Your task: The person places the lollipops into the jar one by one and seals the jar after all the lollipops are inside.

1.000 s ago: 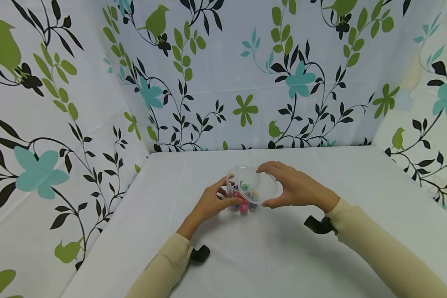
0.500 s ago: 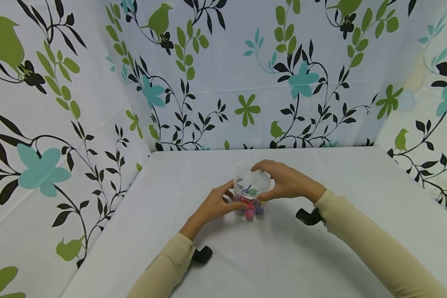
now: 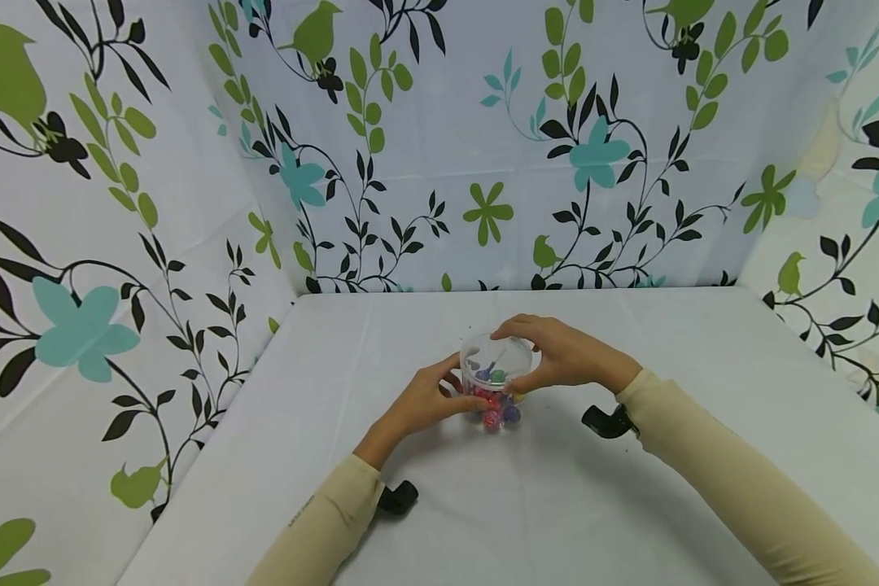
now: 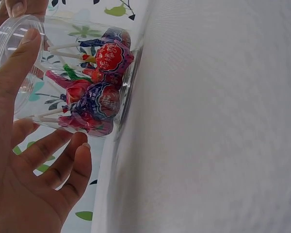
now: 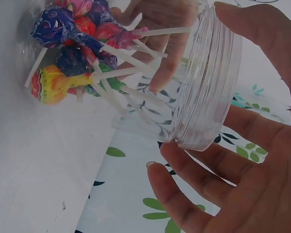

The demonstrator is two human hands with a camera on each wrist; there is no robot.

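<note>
A clear plastic jar [image 3: 470, 378] stands upright on the white table, with several wrapped lollipops [image 3: 491, 419] inside. Red, blue, yellow and green wrappers and white sticks show in the wrist views. My left hand [image 3: 419, 403] holds the jar's side, thumb across the front and fingers around the far side. A clear round lid [image 5: 218, 80] sits at the jar's mouth. My right hand [image 3: 567, 354] grips the lid by its rim, thumb on one side and fingers on the other. From these frames I cannot tell whether the lid is fastened.
The white tabletop [image 3: 527, 505] spreads around the jar. Patterned cloth [image 3: 410, 146] with leaves, birds and flowers hangs behind and at both sides. Black wrist devices [image 3: 398, 498] project below both forearms.
The right hand has brought the tilted lid left and down onto the jar's mouth. The jar and left hand have shifted slightly right. Over the last half second both hands hardly move.
</note>
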